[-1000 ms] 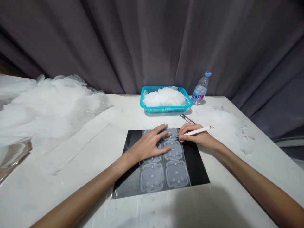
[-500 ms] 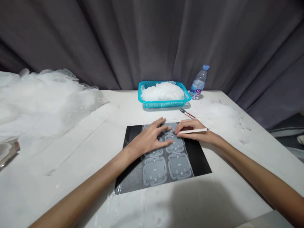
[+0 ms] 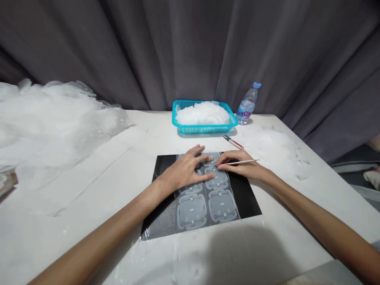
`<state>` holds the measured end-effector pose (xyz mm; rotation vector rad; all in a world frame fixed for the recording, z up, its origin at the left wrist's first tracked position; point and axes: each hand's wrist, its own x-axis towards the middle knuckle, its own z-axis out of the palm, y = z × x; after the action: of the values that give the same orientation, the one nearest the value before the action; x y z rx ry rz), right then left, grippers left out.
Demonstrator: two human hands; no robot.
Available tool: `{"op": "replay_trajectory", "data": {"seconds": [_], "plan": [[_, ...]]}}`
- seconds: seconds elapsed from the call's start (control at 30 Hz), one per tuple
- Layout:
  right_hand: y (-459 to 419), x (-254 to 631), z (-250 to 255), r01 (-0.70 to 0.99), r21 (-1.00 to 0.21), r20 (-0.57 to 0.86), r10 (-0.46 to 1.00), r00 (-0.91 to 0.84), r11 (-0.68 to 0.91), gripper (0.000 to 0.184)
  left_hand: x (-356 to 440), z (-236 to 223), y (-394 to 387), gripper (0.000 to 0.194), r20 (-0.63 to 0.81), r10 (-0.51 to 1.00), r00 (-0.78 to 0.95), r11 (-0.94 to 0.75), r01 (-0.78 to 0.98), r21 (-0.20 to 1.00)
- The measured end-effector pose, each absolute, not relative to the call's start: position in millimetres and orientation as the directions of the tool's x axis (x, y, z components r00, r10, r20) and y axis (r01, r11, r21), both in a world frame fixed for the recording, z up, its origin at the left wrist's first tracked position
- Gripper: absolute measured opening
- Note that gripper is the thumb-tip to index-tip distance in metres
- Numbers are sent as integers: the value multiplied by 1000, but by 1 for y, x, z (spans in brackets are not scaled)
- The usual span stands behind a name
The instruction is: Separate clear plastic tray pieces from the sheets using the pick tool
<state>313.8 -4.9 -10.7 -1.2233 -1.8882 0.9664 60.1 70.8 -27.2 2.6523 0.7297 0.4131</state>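
Observation:
A translucent plastic sheet [image 3: 192, 209] printed with several rounded-square shapes lies over a black mat [image 3: 249, 200] on the table. My left hand [image 3: 191, 168] rests flat on the sheet with its fingers spread. Just right of it, my right hand [image 3: 234, 163] is closed around a slim, flat white tool [image 3: 245, 161] with a thin dark tip. The tip points left and reaches down to the sheet near one of the upper shapes. Whether it touches the sheet, I cannot tell.
A turquoise basket [image 3: 204, 129] of white translucent pieces stands at the back, beside a water bottle [image 3: 246, 109]. Thread snips [image 3: 234, 142] lie in front of it. A big heap of clear plastic pieces [image 3: 59, 118] covers the left side; more pieces [image 3: 276, 152] lie right.
The white tool has rolled in my right hand, so it looks thinner now. My hands stay at nearly the same spot on the sheet. The whole view has shifted slightly.

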Motion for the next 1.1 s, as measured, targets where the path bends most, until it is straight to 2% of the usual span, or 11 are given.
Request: {"op": "replay_trajectory", "data": {"seconds": [0.43,0.53,0.63,0.8,0.97,1.1], "plan": [[-6,313,-13,465,-819,180,919,-351,338,17,60,-25,66,72,177,538,824,-813,451,369],[-9,314,-10,440,-860,126,942,-311,260,17,58,-26,59,66,175,540,823,-819,466,335],[-14,316,-5,377,-912,29,944,-328,159,21,54,-27,47,70,171,534,828,-824,464,325],[-21,317,2,393,-907,-33,908,-417,148,22,46,-25,28,75,137,548,825,-805,476,355],[-23,315,-1,401,-900,-7,913,-407,171,21,47,-20,31,76,106,534,839,-801,462,381],[-22,314,-5,399,-894,46,928,-370,203,20,49,-21,38,71,157,532,832,-809,445,384]]}}
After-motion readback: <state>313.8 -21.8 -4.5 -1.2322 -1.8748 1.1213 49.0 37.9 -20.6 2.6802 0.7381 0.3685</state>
